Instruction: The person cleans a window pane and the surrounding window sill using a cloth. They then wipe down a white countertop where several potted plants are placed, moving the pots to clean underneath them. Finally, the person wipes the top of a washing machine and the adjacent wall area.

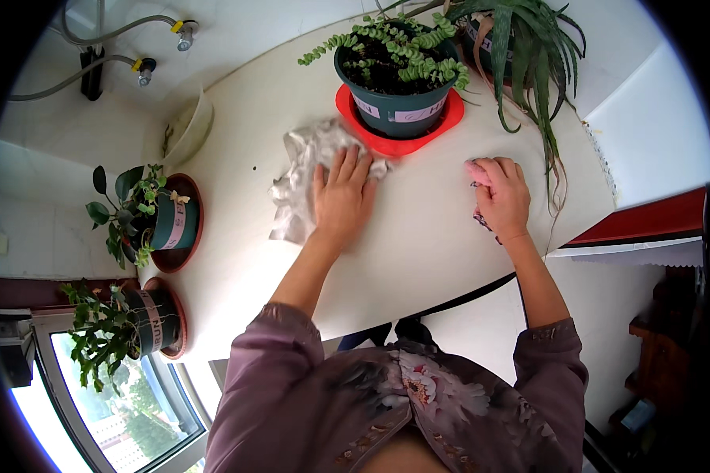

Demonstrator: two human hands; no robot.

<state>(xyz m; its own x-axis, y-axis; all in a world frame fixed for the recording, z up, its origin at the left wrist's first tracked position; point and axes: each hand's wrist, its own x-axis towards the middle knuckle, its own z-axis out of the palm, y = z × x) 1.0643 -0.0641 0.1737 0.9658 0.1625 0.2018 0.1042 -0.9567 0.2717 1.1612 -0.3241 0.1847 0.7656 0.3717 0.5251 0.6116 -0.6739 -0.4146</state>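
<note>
Right of centre, the right hand (503, 201) is clenched round a bunched pink cloth (479, 172), mostly hidden by the fingers. Left of centre, the left hand (345, 197) presses flat, gripping nothing, on a crumpled silvery-grey cloth (296, 177). Both should be light and soft; the grey one probably slides, best pinched at its lower-left corner. Blur obscures whether it touches the red saucer (398, 147), upper centre.

From here I see a silvery-grey cloth (298, 183), shiny and rumpled, spread in uneven folds with ragged-looking edges, just left of and above the frame's centre. Right of centre there's a smaller pink cloth (479, 173), bunched up, dark patterning along its lower part, mostly hidden.
</note>
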